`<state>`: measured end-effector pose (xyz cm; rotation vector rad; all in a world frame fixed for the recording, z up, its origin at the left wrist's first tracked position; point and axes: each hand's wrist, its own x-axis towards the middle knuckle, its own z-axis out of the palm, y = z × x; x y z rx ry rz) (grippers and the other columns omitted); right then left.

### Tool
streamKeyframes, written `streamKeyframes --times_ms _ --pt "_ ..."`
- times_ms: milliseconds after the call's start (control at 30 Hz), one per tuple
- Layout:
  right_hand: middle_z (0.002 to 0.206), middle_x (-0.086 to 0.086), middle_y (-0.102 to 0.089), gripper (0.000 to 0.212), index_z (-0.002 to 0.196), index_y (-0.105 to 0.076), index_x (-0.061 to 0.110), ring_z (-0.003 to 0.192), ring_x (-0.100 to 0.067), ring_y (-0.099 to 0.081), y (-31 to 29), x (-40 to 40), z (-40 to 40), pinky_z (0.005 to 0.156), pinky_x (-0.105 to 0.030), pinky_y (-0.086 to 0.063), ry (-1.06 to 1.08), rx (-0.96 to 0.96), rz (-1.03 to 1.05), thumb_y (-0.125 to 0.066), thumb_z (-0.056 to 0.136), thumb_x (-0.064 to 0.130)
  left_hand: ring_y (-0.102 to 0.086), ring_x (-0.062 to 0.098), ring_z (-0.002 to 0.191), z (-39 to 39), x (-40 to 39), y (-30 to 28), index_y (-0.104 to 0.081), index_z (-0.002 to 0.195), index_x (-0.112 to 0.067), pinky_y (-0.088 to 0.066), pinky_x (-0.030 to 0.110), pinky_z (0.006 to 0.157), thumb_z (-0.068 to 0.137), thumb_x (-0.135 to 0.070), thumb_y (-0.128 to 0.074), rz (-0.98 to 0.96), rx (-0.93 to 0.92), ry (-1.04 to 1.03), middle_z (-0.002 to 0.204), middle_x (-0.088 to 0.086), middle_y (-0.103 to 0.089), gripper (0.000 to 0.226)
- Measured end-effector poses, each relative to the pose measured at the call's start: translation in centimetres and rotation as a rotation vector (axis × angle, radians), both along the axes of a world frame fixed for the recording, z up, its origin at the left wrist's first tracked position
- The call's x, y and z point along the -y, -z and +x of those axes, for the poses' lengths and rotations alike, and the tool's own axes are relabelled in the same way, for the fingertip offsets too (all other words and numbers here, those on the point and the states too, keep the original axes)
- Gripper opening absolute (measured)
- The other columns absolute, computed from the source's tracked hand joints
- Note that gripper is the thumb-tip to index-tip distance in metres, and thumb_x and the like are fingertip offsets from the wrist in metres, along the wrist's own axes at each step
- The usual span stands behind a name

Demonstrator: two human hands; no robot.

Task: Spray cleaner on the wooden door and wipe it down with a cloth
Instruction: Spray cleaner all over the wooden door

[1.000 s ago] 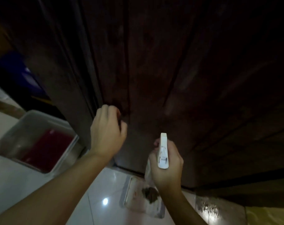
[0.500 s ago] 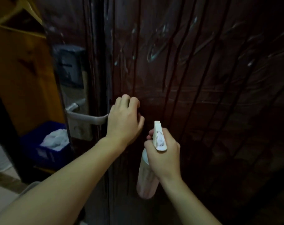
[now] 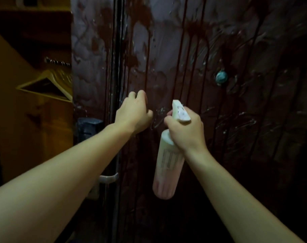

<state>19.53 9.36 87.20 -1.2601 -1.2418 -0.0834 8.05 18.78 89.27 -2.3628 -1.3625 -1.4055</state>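
Gripping the light, slippery spray bottle [image 3: 166,165] by its neck, the right hand [image 3: 186,130] curls its fingers [image 3: 168,120] round it beside the wet door [image 3: 219,50]; the left hand [image 3: 133,114] is curled, its contents hidden.

Both forearms reach forward, bare. Left hand [image 3: 133,114] curled into a loose fist, knuckles up, fingers tucked toward the door [image 3: 219,50] (what they hold is hidden). Right hand [image 3: 185,129] gripping a spray bottle [image 3: 166,165] at the neck — bottle hangs down.
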Motion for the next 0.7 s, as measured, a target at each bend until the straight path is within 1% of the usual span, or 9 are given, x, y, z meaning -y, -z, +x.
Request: streamKeyframes --times_ms 133,233,300,367,433,467,567,633,700 --pt "0.057 0.007 -0.056 0.020 0.058 -0.057 0.019 0.070 -0.018 -0.057 -5.8 0.6 -0.9 0.073 -0.039 -0.049 -0.003 0.007 0.087 -0.062 0.070 0.034 -0.050 0.033 0.104 -1.7 0.5 -4.5 -0.045 0.108 -0.014 -0.046 0.045 0.083 0.084 -0.031 -0.057 0.048 0.025 0.004 0.112 0.010 -0.046 0.032" --pt "0.064 -0.003 -0.067 0.031 0.064 -0.064 0.010 0.074 -0.025 -0.065 -9.6 0.7 -2.0 0.076 -0.042 -0.053 -0.022 0.006 0.116 -0.055 0.063 0.041 -0.050 0.031 0.100 -3.4 0.8 -6.9 -0.046 0.107 -0.015 -0.046 0.045 0.082 0.084 -0.032 -0.057 0.070 0.016 -0.023 0.108 0.008 -0.045 0.031" --pt "0.066 -0.006 -0.068 0.028 0.069 -0.064 0.015 0.078 -0.030 -0.066 -11.5 0.6 -2.8 0.078 -0.045 -0.054 -0.048 0.015 0.117 -0.053 0.061 0.040 -0.050 0.030 0.096 -4.6 0.8 -8.2 -0.046 0.103 -0.016 -0.047 0.044 0.082 0.084 -0.031 -0.057 0.064 0.022 -0.040 0.104 0.006 -0.043 0.027" --pt "0.063 -0.004 -0.067 0.018 0.069 -0.064 0.028 0.079 -0.031 -0.067 -13.2 0.3 -3.7 0.077 -0.048 -0.056 -0.085 0.017 0.111 -0.054 0.060 0.040 -0.051 0.031 0.096 -5.9 0.8 -9.4 -0.047 0.102 -0.016 -0.047 0.046 0.086 0.084 -0.033 -0.058 0.048 0.028 -0.053 0.104 0.006 -0.044 0.028" --pt "0.062 -0.003 -0.067 0.012 0.064 -0.065 0.036 0.079 -0.031 -0.069 -14.3 -0.3 -4.8 0.076 -0.049 -0.057 -0.108 0.008 0.095 -0.055 0.058 0.040 -0.051 0.032 0.098 -7.0 0.8 -10.3 -0.048 0.104 -0.014 -0.047 0.047 0.088 0.084 -0.033 -0.059 0.024 0.021 -0.062 0.106 0.008 -0.045 0.030" --pt "0.061 -0.004 -0.067 0.010 0.060 -0.065 0.037 0.078 -0.032 -0.069 -14.7 -0.7 -5.5 0.075 -0.050 -0.057 -0.123 -0.007 0.087 -0.056 0.056 0.040 -0.051 0.031 0.098 -7.6 0.7 -10.6 -0.048 0.103 -0.014 -0.047 0.047 0.089 0.084 -0.032 -0.059 0.018 0.021 -0.062 0.106 0.009 -0.046 0.029" --pt "0.065 -0.009 -0.070 0.014 0.053 -0.067 0.030 0.080 -0.036 -0.069 -15.6 -1.8 -7.5 0.078 -0.054 -0.056 -0.192 -0.023 0.058 -0.057 0.050 0.040 -0.051 0.031 0.104 -8.9 0.4 -11.3 -0.049 0.110 -0.013 -0.045 0.045 0.093 0.084 -0.030 -0.060 0.011 0.024 -0.056 0.109 0.010 -0.047 0.033" --pt "0.067 -0.010 -0.071 0.020 0.052 -0.065 0.021 0.081 -0.036 -0.068 -15.8 -2.4 -8.6 0.079 -0.052 -0.056 -0.215 0.002 0.047 -0.056 0.051 0.039 -0.050 0.032 0.112 -9.4 0.2 -11.5 -0.051 0.120 -0.010 -0.043 0.041 0.095 0.084 -0.030 -0.060 0.003 0.021 -0.059 0.119 0.014 -0.050 0.042" --pt "0.067 -0.008 -0.070 0.024 0.052 -0.060 0.017 0.082 -0.034 -0.067 -15.9 -2.7 -9.6 0.079 -0.047 -0.056 -0.213 0.039 0.038 -0.053 0.054 0.040 -0.051 0.031 0.113 -9.8 -0.1 -11.7 -0.050 0.125 -0.007 -0.042 0.036 0.091 0.086 -0.029 -0.061 -0.005 0.027 -0.065 0.125 0.016 -0.051 0.045"
